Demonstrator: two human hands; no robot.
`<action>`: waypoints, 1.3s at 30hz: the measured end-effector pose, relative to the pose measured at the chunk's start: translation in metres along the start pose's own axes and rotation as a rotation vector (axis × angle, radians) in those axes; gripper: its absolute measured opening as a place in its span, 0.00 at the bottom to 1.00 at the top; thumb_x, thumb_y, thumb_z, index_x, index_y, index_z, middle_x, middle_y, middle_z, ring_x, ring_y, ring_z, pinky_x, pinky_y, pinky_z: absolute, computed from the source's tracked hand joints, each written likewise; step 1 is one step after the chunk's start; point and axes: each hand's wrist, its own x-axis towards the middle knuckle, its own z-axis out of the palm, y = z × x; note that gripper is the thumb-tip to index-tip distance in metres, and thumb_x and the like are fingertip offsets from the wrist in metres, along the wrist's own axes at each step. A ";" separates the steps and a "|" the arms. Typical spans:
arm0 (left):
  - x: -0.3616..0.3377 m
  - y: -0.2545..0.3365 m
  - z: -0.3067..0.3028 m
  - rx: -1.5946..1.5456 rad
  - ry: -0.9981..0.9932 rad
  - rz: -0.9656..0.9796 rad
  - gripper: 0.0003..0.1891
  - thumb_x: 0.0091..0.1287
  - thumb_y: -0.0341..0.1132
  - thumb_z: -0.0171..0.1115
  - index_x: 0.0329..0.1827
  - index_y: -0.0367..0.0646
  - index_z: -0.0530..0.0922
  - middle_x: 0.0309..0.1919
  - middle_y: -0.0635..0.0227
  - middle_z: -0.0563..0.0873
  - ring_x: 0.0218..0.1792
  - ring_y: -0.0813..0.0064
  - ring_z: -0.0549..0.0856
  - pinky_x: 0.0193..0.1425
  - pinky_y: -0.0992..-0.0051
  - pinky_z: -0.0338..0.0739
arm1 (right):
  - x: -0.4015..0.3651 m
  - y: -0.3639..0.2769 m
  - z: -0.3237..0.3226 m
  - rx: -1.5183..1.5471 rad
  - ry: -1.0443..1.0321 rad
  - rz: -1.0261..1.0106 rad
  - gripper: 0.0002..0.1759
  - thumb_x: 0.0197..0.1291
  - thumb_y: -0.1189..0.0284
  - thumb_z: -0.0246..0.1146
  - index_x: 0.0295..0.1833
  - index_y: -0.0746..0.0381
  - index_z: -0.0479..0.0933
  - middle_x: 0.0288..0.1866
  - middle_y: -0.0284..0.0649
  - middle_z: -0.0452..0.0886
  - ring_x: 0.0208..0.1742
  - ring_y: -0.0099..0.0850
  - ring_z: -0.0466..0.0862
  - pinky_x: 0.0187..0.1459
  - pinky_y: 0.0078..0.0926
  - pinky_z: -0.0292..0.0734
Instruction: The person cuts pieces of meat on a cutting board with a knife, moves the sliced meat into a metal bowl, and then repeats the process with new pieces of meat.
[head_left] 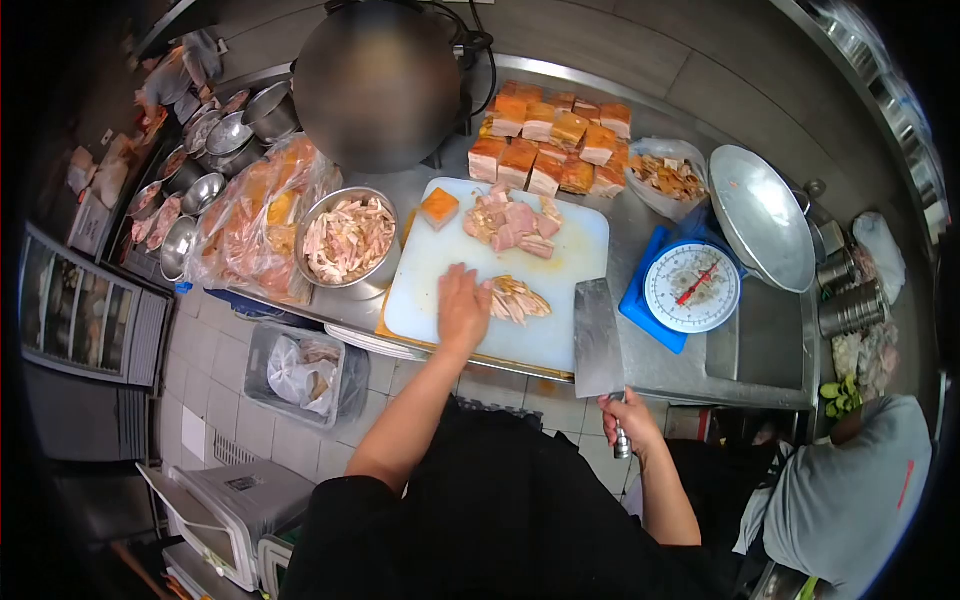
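My left hand (464,310) lies on the white cutting board (420,290), fingers stretched forward and its edge right beside a small pile of sliced pork (520,300). My right hand (632,418) is closed around the handle of a cleaver (598,340). The wide blade points away from me and overlaps the board's right edge in this view. Farther back on the board lie a block of pork with golden skin (440,208) and a heap of paler meat pieces (515,222).
Behind the board stand several roasted pork blocks (545,150). A steel bowl of sliced meat (350,240) and a plastic bag of meat (262,225) are left. To the right are a blue scale (692,287) and a large metal pan (762,215). A person in grey (850,490) is at right.
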 end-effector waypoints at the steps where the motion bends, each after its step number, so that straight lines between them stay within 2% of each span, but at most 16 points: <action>1: -0.001 0.012 0.007 -0.008 -0.025 0.049 0.26 0.81 0.49 0.57 0.65 0.32 0.80 0.72 0.41 0.75 0.76 0.42 0.71 0.84 0.52 0.60 | 0.000 0.001 0.004 0.005 0.006 0.004 0.10 0.71 0.71 0.64 0.52 0.58 0.71 0.19 0.33 0.71 0.13 0.26 0.73 0.15 0.30 0.70; 3: -0.002 0.035 0.010 -0.068 -0.117 0.041 0.28 0.79 0.51 0.59 0.68 0.35 0.79 0.75 0.43 0.74 0.78 0.43 0.68 0.85 0.53 0.58 | 0.006 0.003 0.020 0.029 -0.060 0.032 0.11 0.71 0.71 0.65 0.53 0.58 0.71 0.19 0.33 0.72 0.13 0.27 0.73 0.14 0.31 0.70; 5: -0.001 0.053 0.005 -0.011 -0.168 0.167 0.30 0.77 0.55 0.61 0.71 0.40 0.79 0.74 0.47 0.75 0.78 0.45 0.68 0.85 0.52 0.56 | 0.021 -0.008 0.047 -0.094 -0.068 0.035 0.10 0.72 0.71 0.64 0.52 0.58 0.71 0.19 0.33 0.72 0.13 0.28 0.73 0.15 0.31 0.70; 9: -0.003 0.053 0.011 0.088 -0.093 0.321 0.30 0.76 0.55 0.62 0.72 0.45 0.79 0.73 0.52 0.77 0.77 0.47 0.70 0.84 0.48 0.56 | 0.043 -0.027 0.094 -0.310 -0.094 -0.004 0.09 0.72 0.71 0.62 0.51 0.60 0.70 0.19 0.34 0.73 0.13 0.28 0.75 0.15 0.30 0.71; 11: -0.001 0.042 0.020 0.028 -0.030 0.123 0.28 0.76 0.53 0.61 0.71 0.45 0.81 0.71 0.53 0.79 0.75 0.47 0.72 0.84 0.44 0.55 | 0.046 -0.029 0.113 -0.299 -0.143 -0.019 0.09 0.72 0.71 0.62 0.51 0.61 0.70 0.19 0.34 0.73 0.13 0.28 0.76 0.15 0.30 0.71; 17: 0.006 0.013 0.008 -0.129 0.162 -0.037 0.25 0.72 0.40 0.65 0.69 0.37 0.80 0.69 0.47 0.77 0.72 0.46 0.74 0.79 0.54 0.67 | 0.068 -0.034 0.147 -0.274 -0.290 0.010 0.10 0.73 0.69 0.61 0.50 0.63 0.71 0.20 0.36 0.74 0.14 0.30 0.77 0.17 0.32 0.72; 22: 0.016 0.002 -0.038 -0.194 0.300 -0.122 0.24 0.73 0.38 0.65 0.69 0.36 0.79 0.70 0.47 0.77 0.72 0.46 0.74 0.78 0.54 0.67 | 0.068 -0.052 0.177 -0.445 -0.367 -0.074 0.11 0.73 0.68 0.62 0.53 0.63 0.72 0.19 0.34 0.73 0.14 0.27 0.75 0.19 0.30 0.73; 25: 0.042 0.001 -0.092 -0.199 0.507 0.039 0.23 0.74 0.38 0.63 0.69 0.37 0.78 0.70 0.47 0.77 0.74 0.45 0.73 0.79 0.52 0.65 | 0.044 -0.100 0.202 -0.649 -0.385 -0.271 0.12 0.70 0.68 0.61 0.52 0.63 0.73 0.22 0.36 0.77 0.15 0.29 0.78 0.22 0.32 0.74; 29: 0.112 -0.037 -0.152 -0.116 0.644 0.169 0.21 0.76 0.38 0.61 0.67 0.37 0.78 0.68 0.47 0.80 0.72 0.47 0.75 0.79 0.51 0.65 | 0.033 -0.148 0.223 -0.733 -0.419 -0.335 0.13 0.71 0.68 0.60 0.53 0.64 0.73 0.22 0.36 0.78 0.15 0.28 0.77 0.23 0.32 0.74; 31: 0.143 -0.065 -0.171 -0.088 0.351 -0.015 0.22 0.79 0.44 0.58 0.68 0.39 0.79 0.67 0.50 0.81 0.72 0.50 0.76 0.79 0.48 0.65 | 0.032 -0.154 0.226 -0.644 -0.419 -0.269 0.13 0.71 0.68 0.59 0.54 0.64 0.74 0.22 0.35 0.77 0.15 0.26 0.76 0.23 0.30 0.73; 32: 0.155 -0.072 -0.176 -0.091 0.351 -0.008 0.22 0.79 0.44 0.58 0.68 0.39 0.79 0.67 0.50 0.81 0.72 0.50 0.76 0.79 0.48 0.65 | 0.030 -0.153 0.223 -0.643 -0.414 -0.274 0.13 0.71 0.68 0.59 0.54 0.64 0.74 0.22 0.35 0.77 0.15 0.26 0.76 0.23 0.30 0.73; 34: 0.171 -0.086 -0.179 0.529 -0.428 -0.190 0.29 0.82 0.55 0.51 0.75 0.44 0.75 0.75 0.56 0.77 0.77 0.54 0.72 0.81 0.47 0.61 | 0.025 -0.142 0.205 -0.606 -0.377 -0.220 0.13 0.72 0.68 0.59 0.56 0.63 0.74 0.21 0.34 0.76 0.15 0.26 0.76 0.22 0.29 0.72; 35: 0.166 -0.092 -0.173 0.526 -0.439 -0.179 0.29 0.82 0.55 0.51 0.75 0.44 0.75 0.75 0.56 0.77 0.77 0.54 0.72 0.81 0.47 0.61 | 0.024 -0.133 0.193 -0.597 -0.365 -0.214 0.13 0.72 0.68 0.59 0.56 0.63 0.74 0.21 0.34 0.76 0.15 0.26 0.76 0.22 0.29 0.72; 37: 0.150 -0.101 -0.154 0.642 -0.233 -0.026 0.36 0.81 0.64 0.43 0.82 0.49 0.69 0.82 0.64 0.69 0.84 0.59 0.62 0.84 0.38 0.51 | 0.019 -0.113 0.164 -0.584 -0.313 -0.124 0.14 0.72 0.69 0.60 0.57 0.63 0.75 0.21 0.33 0.76 0.15 0.25 0.76 0.22 0.29 0.72; 38: 0.151 -0.104 -0.152 0.637 -0.327 -0.106 0.40 0.80 0.68 0.41 0.86 0.51 0.62 0.86 0.67 0.62 0.88 0.62 0.54 0.86 0.36 0.44 | 0.011 -0.103 0.150 -0.577 -0.301 -0.117 0.14 0.72 0.69 0.60 0.57 0.63 0.75 0.21 0.33 0.76 0.15 0.25 0.76 0.22 0.29 0.72; 39: 0.153 -0.101 -0.153 0.634 -0.326 -0.095 0.40 0.80 0.68 0.41 0.86 0.51 0.62 0.86 0.67 0.62 0.88 0.62 0.54 0.86 0.36 0.44 | 0.005 -0.096 0.138 -0.549 -0.229 -0.125 0.14 0.72 0.68 0.61 0.57 0.63 0.75 0.21 0.34 0.76 0.16 0.26 0.77 0.22 0.29 0.72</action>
